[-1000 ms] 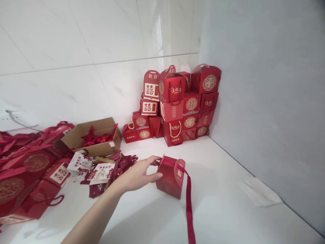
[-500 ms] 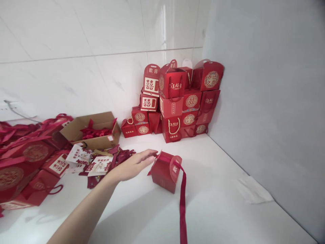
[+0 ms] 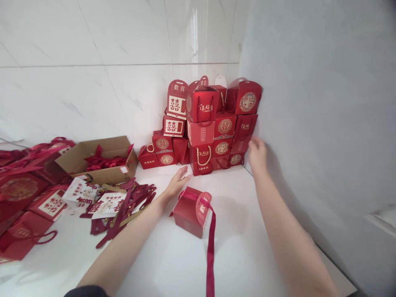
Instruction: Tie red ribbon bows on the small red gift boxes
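Fingers of the left hand (image 3: 176, 184) are spread loosely and grasp nothing; they lie just beyond the left rear corner of a red gift box (image 3: 189, 213), apart from it and near the front of the stacked boxes. Fingers of the right hand (image 3: 258, 156) are slightly bent at the lower right side of the stack; whether they press on it or grip a box cannot be told from this angle. The gift box stands upright on the white desk (image 3: 244, 264), between the two forearms, its curved flaps raised. A dark red ribbon (image 3: 210, 251) passes over its top, emerges at the right-hand flap and trails toward the lower edge of the view.

Behind, the stack of red gift boxes (image 3: 225, 126) stands in the corner between a marbled tile wall (image 3: 130, 37) and a plain grey wall (image 3: 321, 107); several bear gold medallions, others cord handles. Immediately left is a lower column whose upper boxes show double-happiness panels (image 3: 176, 105). Farther left, an open cardboard carton (image 3: 113, 176) contains red ribbons (image 3: 107, 162). In front of it lie dark red straps (image 3: 136, 194) and white printed cards (image 3: 108, 205), beside a heap of red boxes (image 3: 23, 189) at the left edge.
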